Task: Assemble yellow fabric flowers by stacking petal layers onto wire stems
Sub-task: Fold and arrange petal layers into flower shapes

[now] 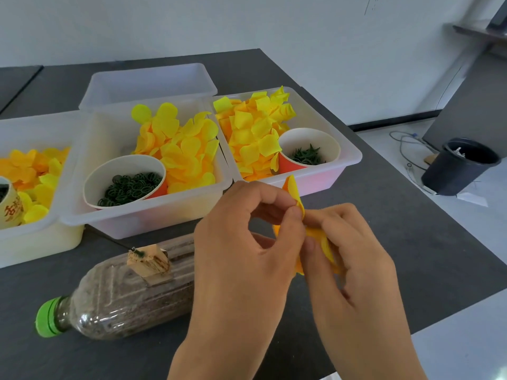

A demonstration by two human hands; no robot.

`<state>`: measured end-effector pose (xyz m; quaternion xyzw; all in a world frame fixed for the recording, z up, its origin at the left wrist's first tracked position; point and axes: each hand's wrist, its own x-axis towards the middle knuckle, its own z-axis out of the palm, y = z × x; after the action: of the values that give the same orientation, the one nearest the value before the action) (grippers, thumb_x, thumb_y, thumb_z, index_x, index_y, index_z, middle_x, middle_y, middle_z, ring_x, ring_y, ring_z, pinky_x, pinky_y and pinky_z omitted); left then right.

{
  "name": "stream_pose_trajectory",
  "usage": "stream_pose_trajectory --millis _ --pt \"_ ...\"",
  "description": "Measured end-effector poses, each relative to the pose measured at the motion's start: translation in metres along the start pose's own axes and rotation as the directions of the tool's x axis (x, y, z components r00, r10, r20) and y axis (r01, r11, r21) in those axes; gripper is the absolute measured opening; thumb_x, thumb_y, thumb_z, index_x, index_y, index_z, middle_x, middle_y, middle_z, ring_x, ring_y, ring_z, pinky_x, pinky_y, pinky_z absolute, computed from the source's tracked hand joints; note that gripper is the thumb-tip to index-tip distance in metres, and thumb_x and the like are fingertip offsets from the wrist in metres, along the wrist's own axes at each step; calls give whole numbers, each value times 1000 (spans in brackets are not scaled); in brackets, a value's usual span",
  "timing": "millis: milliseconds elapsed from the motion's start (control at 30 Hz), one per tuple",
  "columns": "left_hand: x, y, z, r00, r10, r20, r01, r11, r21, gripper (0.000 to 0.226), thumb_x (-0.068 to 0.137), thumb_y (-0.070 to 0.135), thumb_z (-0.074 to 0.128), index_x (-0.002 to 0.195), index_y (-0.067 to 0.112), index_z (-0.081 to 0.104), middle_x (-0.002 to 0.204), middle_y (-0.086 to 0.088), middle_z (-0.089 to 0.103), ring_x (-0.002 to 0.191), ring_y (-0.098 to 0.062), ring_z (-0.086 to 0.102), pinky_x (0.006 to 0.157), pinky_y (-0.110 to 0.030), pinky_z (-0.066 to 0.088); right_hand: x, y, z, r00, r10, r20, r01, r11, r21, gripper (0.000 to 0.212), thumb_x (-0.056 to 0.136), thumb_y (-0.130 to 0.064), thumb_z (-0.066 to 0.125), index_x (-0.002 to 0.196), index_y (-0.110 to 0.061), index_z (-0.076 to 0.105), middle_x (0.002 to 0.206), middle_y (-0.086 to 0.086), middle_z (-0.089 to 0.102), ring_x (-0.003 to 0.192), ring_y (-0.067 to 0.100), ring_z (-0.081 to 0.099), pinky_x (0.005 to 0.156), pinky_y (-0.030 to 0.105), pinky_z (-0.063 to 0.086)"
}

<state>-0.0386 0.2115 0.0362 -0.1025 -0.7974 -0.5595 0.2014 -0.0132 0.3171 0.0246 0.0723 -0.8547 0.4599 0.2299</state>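
Observation:
My left hand (244,242) and my right hand (354,259) meet over the dark table, both pinching a small bunch of yellow-orange fabric petals (295,193) between thumb and fingers. More of the petal fabric (326,244) shows between my palms. A thin wire stem (115,241) lies on the table, its green tip stuck into a wooden block (149,260) taped on a lying plastic bottle (123,294). Three white bins hold loose petals: the middle bin (181,146), the right bin (252,130) and the left bin (33,174).
A paper cup of dark green rings (129,185) sits in the middle bin, a cup of green calyx pieces (308,154) in the right bin. An empty white bin (148,83) stands behind. A black waste bucket (461,165) and cables lie on the floor at right.

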Motion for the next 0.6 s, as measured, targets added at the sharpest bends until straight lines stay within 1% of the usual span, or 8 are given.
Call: stream_pose_trajectory --millis 67,133,167,233,300,433,500,600 --pt "0 -2 5 1000 -1 7 0 999 52 7 83 25 66 81 31 63 80 15 64 77 -7 64 56 -11 47 1 0 4 992 121 16 -120 947 297 25 91 -33 52 101 -16 68 87 -7 67 80 10 65 61 20 51" --pt "1 -3 8 1000 8 24 -11 992 126 4 82 33 59 82 30 61 80 15 62 76 -6 61 61 -15 48 6 1 5 972 227 67 -231 849 475 34 88 -42 54 99 -13 68 82 -7 71 76 5 67 60 14 51" --pt "1 -4 10 999 26 35 -31 987 159 9 83 36 56 83 29 61 80 16 61 77 -6 60 62 -16 48 10 4 4 961 265 84 -272 835 478 32 86 -43 57 95 -14 68 79 -7 71 73 5 67 60 16 51" --pt "3 -7 13 996 56 63 -69 973 219 12 84 38 54 85 28 60 81 16 61 77 -5 60 60 -17 46 19 11 3 947 304 100 -318 853 415 24 87 -36 58 89 -15 68 77 -2 71 72 11 68 66 30 57" --pt "6 -9 14 995 76 70 -91 964 249 11 85 39 54 86 29 60 81 17 61 78 -5 60 59 -17 47 27 16 1 951 293 94 -307 886 347 17 88 -28 58 87 -16 68 77 -1 71 74 14 68 71 39 58" --pt "13 -14 21 999 43 -10 -40 983 177 7 87 37 54 84 33 58 78 19 62 74 0 60 56 -15 43 32 22 5 977 202 -71 -185 964 191 17 91 -30 55 86 -20 68 71 -8 67 67 8 64 58 22 53" --pt "16 -14 27 997 -10 -71 16 996 92 5 87 35 54 84 33 59 79 20 63 73 3 58 58 -11 44 32 25 9 971 155 -183 -145 987 71 18 93 -28 52 86 -19 67 67 -8 63 63 10 59 50 21 47" --pt "16 -14 34 995 -87 -57 87 996 -9 11 86 39 51 86 33 60 83 20 65 79 0 64 59 -14 51 35 30 11 964 226 -141 -203 966 160 15 88 -34 57 94 -23 64 76 -9 67 70 8 66 58 25 56"
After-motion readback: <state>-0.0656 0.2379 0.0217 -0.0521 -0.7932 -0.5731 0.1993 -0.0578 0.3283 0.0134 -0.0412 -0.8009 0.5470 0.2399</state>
